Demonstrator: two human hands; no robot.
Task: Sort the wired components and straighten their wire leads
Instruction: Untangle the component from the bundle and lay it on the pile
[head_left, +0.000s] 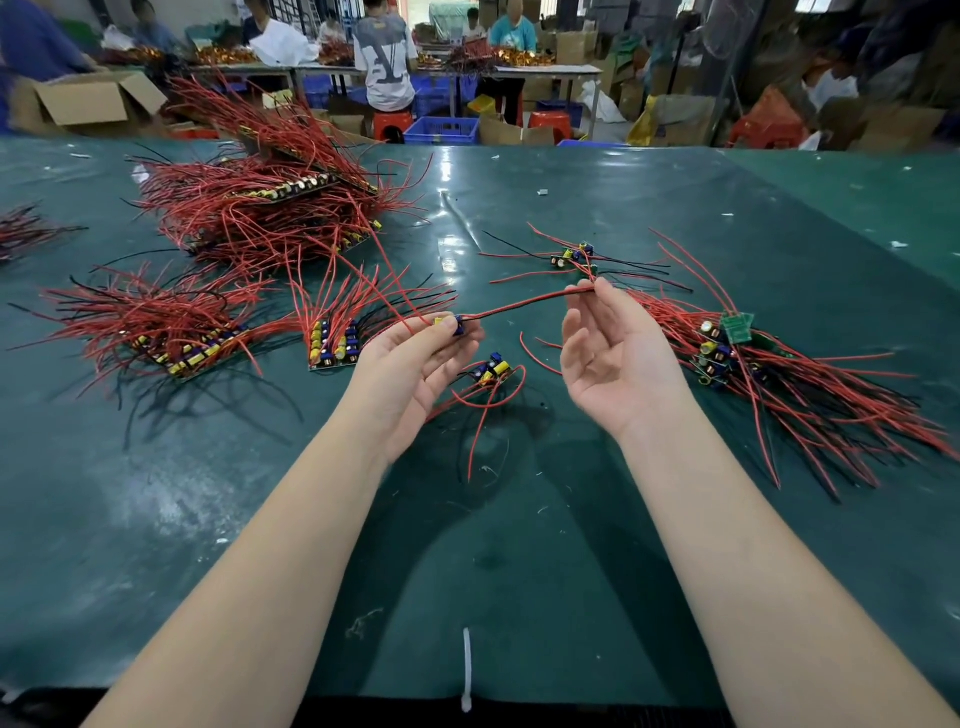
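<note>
My left hand (415, 358) pinches a small wired component (450, 323) with blue and yellow parts, palm up above the green table (519, 545). Its red and black leads (524, 305) run taut to the right, where my right hand (613, 353) pinches their far end between thumb and fingertip. Just below my left hand lies a loose component (493, 369) with curled red leads. A small group of components (574, 257) lies beyond my right hand.
Rows of sorted boards with red leads lie at the left (171, 332) and centre-left (332, 340). A big heap (270, 208) sits behind them, and an unsorted pile (769, 374) lies at the right. A white cable tie (466, 670) rests near the front edge. People work at far tables.
</note>
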